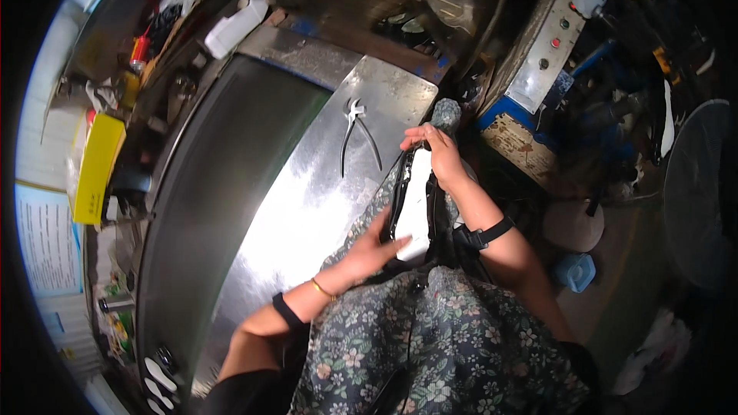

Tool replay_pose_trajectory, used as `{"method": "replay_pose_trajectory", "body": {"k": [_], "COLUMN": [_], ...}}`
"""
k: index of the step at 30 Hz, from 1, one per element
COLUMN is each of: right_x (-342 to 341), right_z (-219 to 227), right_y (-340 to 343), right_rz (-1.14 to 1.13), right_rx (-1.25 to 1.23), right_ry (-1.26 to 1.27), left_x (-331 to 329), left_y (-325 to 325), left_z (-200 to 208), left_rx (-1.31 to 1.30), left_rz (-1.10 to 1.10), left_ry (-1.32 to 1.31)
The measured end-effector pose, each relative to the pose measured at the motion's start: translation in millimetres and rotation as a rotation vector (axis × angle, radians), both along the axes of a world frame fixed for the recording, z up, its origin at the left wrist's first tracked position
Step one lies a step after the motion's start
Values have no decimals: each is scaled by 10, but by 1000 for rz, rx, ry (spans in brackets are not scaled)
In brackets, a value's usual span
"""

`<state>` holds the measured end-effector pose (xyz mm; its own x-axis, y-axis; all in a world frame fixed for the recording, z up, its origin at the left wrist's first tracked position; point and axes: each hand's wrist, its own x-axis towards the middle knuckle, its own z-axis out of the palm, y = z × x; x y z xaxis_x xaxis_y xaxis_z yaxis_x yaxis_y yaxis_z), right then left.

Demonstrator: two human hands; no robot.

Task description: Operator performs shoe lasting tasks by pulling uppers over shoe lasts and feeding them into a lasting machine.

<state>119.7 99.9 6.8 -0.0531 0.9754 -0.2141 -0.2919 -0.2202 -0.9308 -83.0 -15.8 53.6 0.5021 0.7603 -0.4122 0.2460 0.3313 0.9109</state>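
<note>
Where your floral apron bunches in soft folds over your lap, a long shoe-shaped piece lies between your two hands, its smooth white face turned up and its glossy black sides uneven along the rim. Your left hand grips the near end, thumb laid over the white face and fingers against the left side, though motion blur hides how firmly they press. Your right hand is closed around the far end, palm along the right side and fingers across the tip, so that end is partly covered from view. A thin gold bracelet circles your left wrist, and a black strap wraps your right forearm. Beyond the piece, to its left, steel pincers with slim, bowed handles lie on a sheet-metal tabletop, whose white glare washes out its middle. Alongside runs a broad, dull black belt, and low on your right sits a pale-blue plastic tub. Past the belt stand a flat-sided yellow box and a white plastic bottle; across on the right, a scuffed metal control panel carries round buttons above a board with flaking paint.
</note>
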Motion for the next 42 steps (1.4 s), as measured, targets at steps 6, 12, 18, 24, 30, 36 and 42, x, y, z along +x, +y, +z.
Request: {"method": "replay_pose_trajectory", "body": {"k": [6,12,18,24,30,36,42], "right_x": [70,2306,3996,4597,2837,963,698], "right_z": [27,746,2311,1846,1473,1400,1092], "right_y": [333,293,-493,-746,-1092,-891,-571], "right_rz": [-28,-223,-785,-1035,-730,90,271], "right_rx": [22,443,-150,41,732,1373,1072], "right_ry": [-12,-731,-2075,-1964,-1527,-1201,-1308], "left_x": [58,-820,-875,-512,-30,-57,-372], "left_y": [138,358,-266,-212,255,885,920], "left_z": [-25,91,-218,-341,294,958,880], "left_rx": [-548,335,883,860,96,-662,-421], "left_rz": [203,259,-95,-146,211,-96,159], "left_ry": [-521,-8,1038,781,-112,-654,-502]}}
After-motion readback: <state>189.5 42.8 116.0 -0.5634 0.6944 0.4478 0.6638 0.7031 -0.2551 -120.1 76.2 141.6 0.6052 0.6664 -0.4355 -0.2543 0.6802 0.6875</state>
